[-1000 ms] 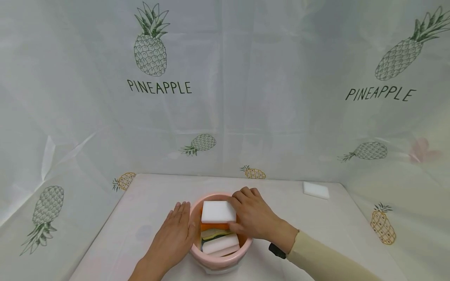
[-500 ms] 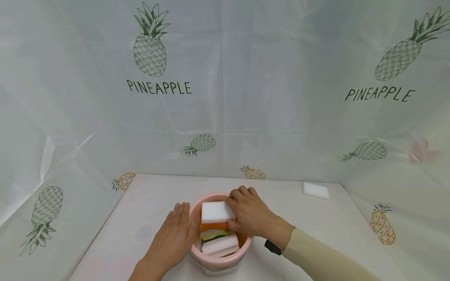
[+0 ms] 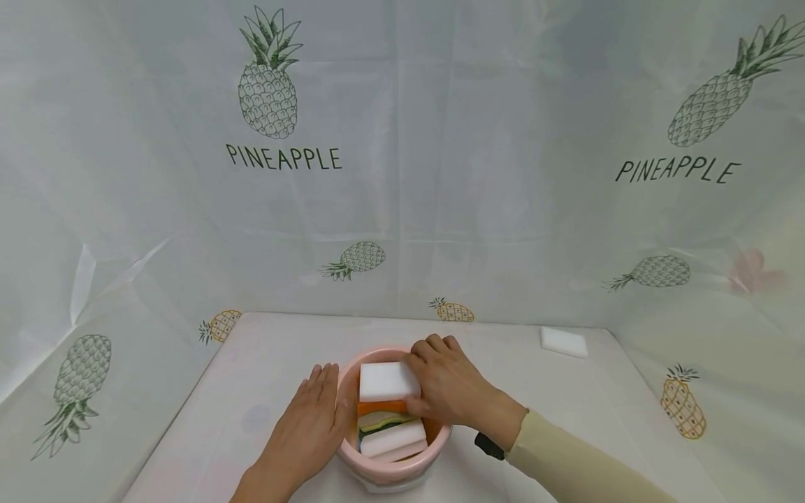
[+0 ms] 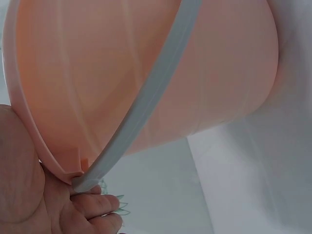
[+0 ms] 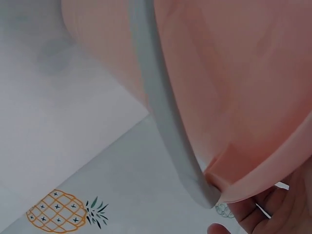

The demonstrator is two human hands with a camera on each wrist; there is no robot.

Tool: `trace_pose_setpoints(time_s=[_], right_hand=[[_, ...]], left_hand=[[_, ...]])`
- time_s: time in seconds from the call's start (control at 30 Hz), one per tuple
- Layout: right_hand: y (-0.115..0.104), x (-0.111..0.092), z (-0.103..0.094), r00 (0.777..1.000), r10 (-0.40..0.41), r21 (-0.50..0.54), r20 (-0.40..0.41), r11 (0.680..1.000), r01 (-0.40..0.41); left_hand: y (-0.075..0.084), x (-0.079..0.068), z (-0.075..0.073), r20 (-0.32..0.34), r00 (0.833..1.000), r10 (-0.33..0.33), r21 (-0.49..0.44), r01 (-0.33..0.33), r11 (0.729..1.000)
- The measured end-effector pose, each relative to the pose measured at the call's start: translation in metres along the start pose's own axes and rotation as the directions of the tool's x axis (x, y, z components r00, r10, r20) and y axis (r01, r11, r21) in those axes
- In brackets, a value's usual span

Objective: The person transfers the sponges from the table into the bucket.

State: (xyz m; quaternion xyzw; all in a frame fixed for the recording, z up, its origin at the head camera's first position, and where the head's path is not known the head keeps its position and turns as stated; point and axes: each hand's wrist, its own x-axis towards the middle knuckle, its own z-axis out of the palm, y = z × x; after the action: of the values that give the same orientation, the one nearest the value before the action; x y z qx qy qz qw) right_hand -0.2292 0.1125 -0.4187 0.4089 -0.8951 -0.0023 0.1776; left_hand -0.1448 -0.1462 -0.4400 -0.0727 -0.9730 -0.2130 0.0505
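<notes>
A pink bucket with a grey handle stands on the table, holding several sponge-like blocks. My left hand lies with straight fingers against the left side of its rim. At the far side inside is a white sponge block; my right hand reaches over the right rim and grips this block's right end, fingers behind and thumb in front. Nearer me lie an orange piece, a yellow-edged beige piece and a pale pink-white block. Both wrist views show mostly the bucket's outer wall, its contents hidden.
Another white sponge block lies at the table's back right corner. A pineapple-printed sheet hangs behind and along the sides of the pale table. A dark band shows under my right wrist.
My right hand and forearm have shifted very slightly left, over the white sponge block. My left hand and the bucket look the same.
</notes>
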Motion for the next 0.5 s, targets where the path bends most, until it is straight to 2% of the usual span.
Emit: trace_pose_setpoints(time_s=[0.17, 0.37, 0.5], right_hand=[[0.007, -0.003, -0.001, 0.997, -0.022, -0.001, -0.074, 1.0, 0.022], [0.029, -0.009, -0.002, 0.973, -0.039, -0.048, -0.226, 0.998, 0.029], [0.049, -0.015, -0.003, 0.972, 0.01, -0.045, -0.235, 0.999, -0.021]], left_hand=[[0.001, 0.0, 0.0, -0.006, 1.0, 0.002, -0.002, -0.002, 1.0], [0.001, 0.0, 0.0, -0.028, 0.999, 0.019, 0.017, -0.019, 1.0], [0.0, 0.0, 0.0, -0.035, 0.999, 0.03, 0.031, -0.029, 0.999]])
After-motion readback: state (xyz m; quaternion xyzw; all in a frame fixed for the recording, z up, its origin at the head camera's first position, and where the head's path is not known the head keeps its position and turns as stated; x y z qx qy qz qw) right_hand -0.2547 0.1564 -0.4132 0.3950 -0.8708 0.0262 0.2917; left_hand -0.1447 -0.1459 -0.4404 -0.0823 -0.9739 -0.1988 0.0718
